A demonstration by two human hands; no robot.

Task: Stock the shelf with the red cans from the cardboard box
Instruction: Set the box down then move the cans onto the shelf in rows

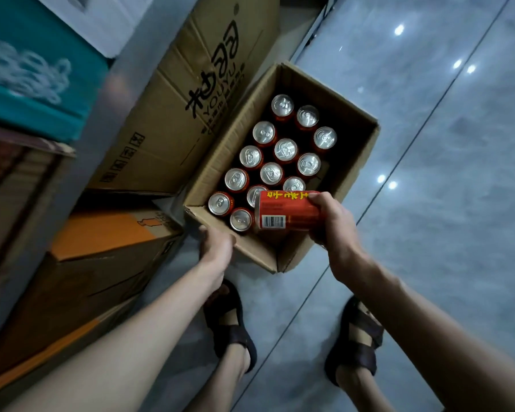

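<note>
Glossy grey tile floor (428, 144) w/ light glints; printed carton (167, 114), orange box (101, 233), teal box (27, 69) at left. Corrugated cardboard box (350, 159) open on floor, red cans (285, 150) upright in rows, silver tops up. Right hand (336, 227) wraps fingers + thumb round a red can (286, 214), sideways over box's near end. Left hand (216, 248) fingers curled vs box's near wall

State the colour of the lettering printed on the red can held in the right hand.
Yellow, on the red metal can; the head view shows it.
</note>
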